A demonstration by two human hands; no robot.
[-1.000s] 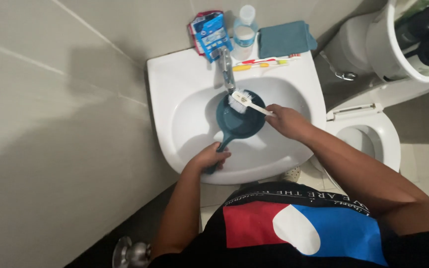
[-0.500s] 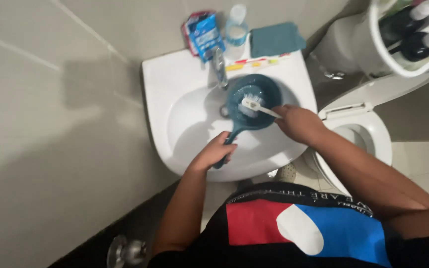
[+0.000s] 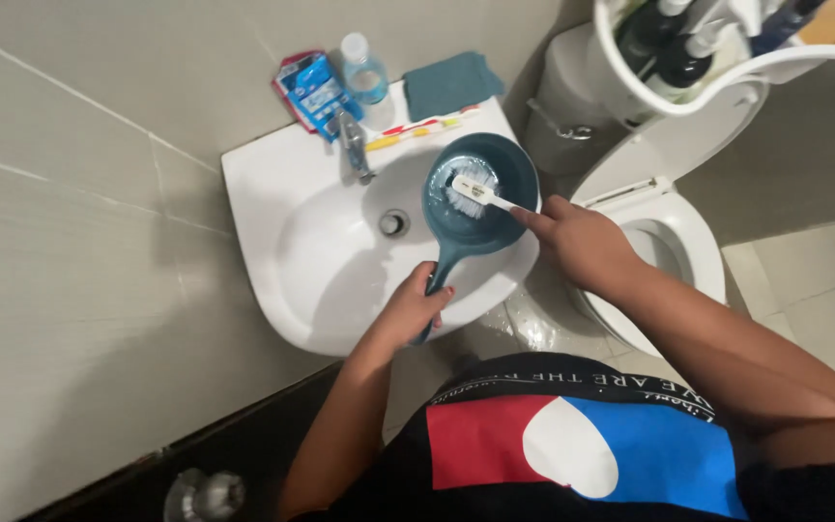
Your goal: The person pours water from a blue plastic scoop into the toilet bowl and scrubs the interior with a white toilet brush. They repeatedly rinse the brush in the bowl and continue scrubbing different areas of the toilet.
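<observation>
Left hand [image 3: 413, 311] clamps the handle of the dark teal plastic dipper [image 3: 478, 193], now swung right of the drain [image 3: 393, 223], over the white ceramic basin [image 3: 282, 261]; right hand [image 3: 577, 242] grips the white brush [image 3: 475, 193], bristles inside the bowl, scrubbing on.

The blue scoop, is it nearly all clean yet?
Not done yet. The left hand holds the blue scoop by its handle over the sink. The right hand has the white brush inside the bowl. Rinsing looks left; the tap shows no water.
</observation>
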